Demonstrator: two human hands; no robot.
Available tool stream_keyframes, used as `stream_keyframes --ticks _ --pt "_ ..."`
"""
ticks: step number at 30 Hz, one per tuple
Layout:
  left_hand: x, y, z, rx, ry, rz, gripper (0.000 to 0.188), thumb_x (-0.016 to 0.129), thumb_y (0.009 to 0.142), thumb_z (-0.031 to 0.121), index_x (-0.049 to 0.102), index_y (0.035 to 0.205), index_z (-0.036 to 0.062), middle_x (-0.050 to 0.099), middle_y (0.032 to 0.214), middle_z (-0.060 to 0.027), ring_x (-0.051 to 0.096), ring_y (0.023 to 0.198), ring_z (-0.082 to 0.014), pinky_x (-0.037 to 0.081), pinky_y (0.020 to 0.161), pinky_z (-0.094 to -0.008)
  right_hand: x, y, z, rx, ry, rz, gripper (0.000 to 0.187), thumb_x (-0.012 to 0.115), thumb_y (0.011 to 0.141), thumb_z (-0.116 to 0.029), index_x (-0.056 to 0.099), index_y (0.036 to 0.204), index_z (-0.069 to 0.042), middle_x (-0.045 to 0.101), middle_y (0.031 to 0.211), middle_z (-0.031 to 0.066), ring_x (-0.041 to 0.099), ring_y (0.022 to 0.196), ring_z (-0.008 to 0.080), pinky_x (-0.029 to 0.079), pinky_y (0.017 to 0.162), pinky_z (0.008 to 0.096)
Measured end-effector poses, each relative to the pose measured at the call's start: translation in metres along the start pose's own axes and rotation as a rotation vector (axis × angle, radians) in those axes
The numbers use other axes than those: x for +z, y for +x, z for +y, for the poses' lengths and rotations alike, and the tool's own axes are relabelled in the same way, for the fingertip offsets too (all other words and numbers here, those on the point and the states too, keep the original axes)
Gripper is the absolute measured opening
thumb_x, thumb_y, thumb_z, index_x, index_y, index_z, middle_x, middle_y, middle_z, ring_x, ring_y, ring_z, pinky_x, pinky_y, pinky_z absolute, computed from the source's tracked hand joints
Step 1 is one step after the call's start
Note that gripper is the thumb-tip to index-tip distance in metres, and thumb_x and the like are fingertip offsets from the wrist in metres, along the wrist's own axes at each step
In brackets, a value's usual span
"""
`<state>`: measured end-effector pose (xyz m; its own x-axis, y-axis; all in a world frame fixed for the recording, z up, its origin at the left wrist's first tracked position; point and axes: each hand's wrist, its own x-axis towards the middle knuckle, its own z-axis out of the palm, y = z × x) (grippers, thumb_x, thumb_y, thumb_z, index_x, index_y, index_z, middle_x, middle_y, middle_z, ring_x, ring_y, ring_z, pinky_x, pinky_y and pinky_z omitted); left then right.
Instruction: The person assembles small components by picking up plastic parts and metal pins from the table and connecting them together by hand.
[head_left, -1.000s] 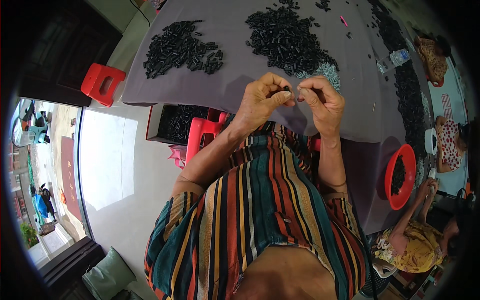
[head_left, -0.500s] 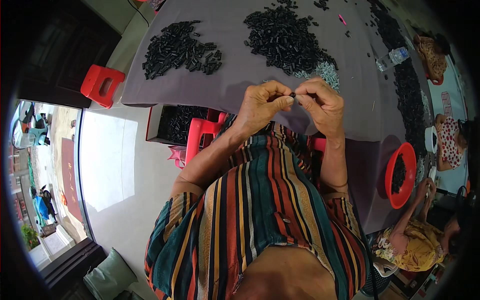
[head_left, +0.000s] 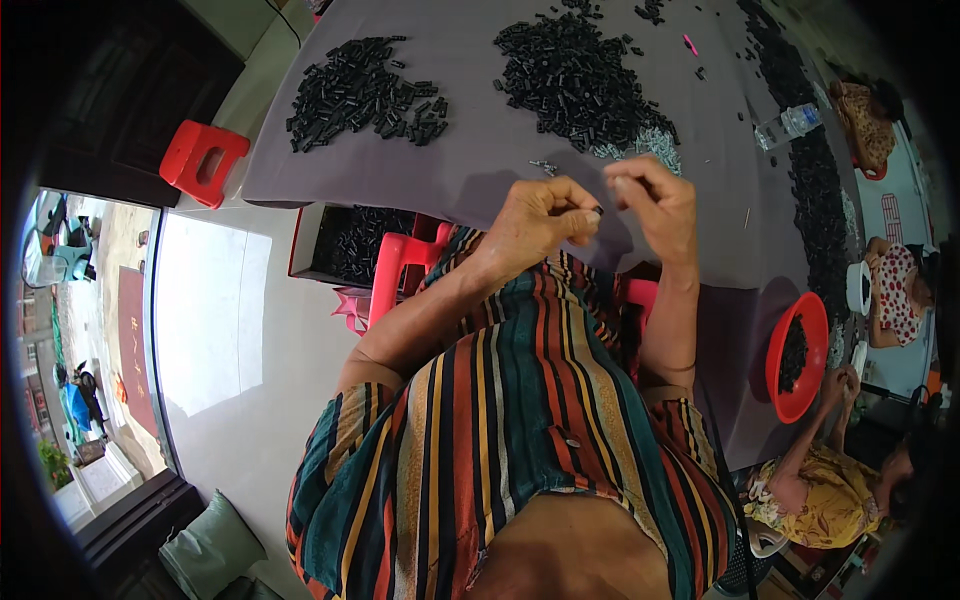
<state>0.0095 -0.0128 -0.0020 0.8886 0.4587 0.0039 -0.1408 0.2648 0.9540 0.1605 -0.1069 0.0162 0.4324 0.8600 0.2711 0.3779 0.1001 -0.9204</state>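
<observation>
Just above the table's near edge, my left hand (head_left: pixel 535 222) pinches a small black cylindrical piece (head_left: pixel 598 210) between thumb and fingertips. A short gap to its right, my right hand (head_left: pixel 662 205) is raised with thumb and fingers curled together; whatever they hold, if anything, is hidden. Beyond the hands lies a large heap of black cylindrical pieces (head_left: pixel 570 85), with a small pile of silver screw-like pieces (head_left: pixel 658 148) at its near right edge. A few loose silver pieces (head_left: pixel 543 167) lie beyond my left hand.
A second black heap (head_left: pixel 350 95) lies at the left of the grey-covered table (head_left: pixel 450 185). To the right are a plastic bottle (head_left: pixel 788 127) and a red bowl (head_left: pixel 815 350). A box of black pieces (head_left: pixel 365 240) and a red stool (head_left: pixel 205 160) stand left. Co-workers sit at right.
My hands, which met at the black piece, have drawn apart. The left has moved slightly right and nearer with the piece. Loose silver pieces beyond it now show more clearly.
</observation>
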Motion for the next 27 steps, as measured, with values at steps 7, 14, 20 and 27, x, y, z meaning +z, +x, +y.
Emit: stream_keyframes --ticks 7,14,20,27 --pt "0.006 -0.003 -0.007 -0.050 0.061 -0.217 0.007 0.060 0.081 0.005 0.059 0.084 -0.0020 0.059 0.072 -0.0031 0.055 0.063 -0.0075 0.046 0.059 -0.0215 0.021 0.029 0.052 -0.127 -0.386 0.127 0.009 0.057 0.078 -0.003 0.063 0.085 -0.002 0.058 0.075 0.0069 0.054 0.060 0.0152 0.043 0.057 0.0266" --pt "0.002 -0.002 -0.003 -0.059 0.097 -0.192 0.005 0.059 0.081 0.003 0.059 0.083 -0.0018 0.057 0.070 -0.0025 0.054 0.064 -0.0072 0.045 0.059 -0.0216 0.054 0.077 0.087 -0.439 -0.842 -0.023 0.014 0.054 0.076 -0.003 0.059 0.088 -0.006 0.053 0.081 0.0080 0.056 0.081 0.0256 0.048 0.067 0.0358" --pt "0.004 -0.003 -0.004 -0.006 0.133 -0.169 0.005 0.059 0.081 0.003 0.058 0.083 -0.0016 0.057 0.069 -0.0021 0.054 0.063 -0.0072 0.045 0.059 -0.0211 0.051 0.086 0.091 -0.376 -0.876 -0.091 0.015 0.056 0.077 -0.004 0.057 0.092 -0.006 0.052 0.085 0.0082 0.055 0.082 0.0256 0.047 0.067 0.0350" --pt "0.004 -0.002 -0.012 -0.044 0.140 -0.171 0.005 0.059 0.081 0.002 0.057 0.081 -0.0021 0.057 0.070 -0.0023 0.055 0.062 -0.0076 0.046 0.058 -0.0218 0.034 0.067 0.085 -0.304 -0.815 -0.079 0.015 0.059 0.074 -0.002 0.057 0.089 -0.006 0.054 0.085 0.0096 0.057 0.080 0.0278 0.047 0.070 0.0378"
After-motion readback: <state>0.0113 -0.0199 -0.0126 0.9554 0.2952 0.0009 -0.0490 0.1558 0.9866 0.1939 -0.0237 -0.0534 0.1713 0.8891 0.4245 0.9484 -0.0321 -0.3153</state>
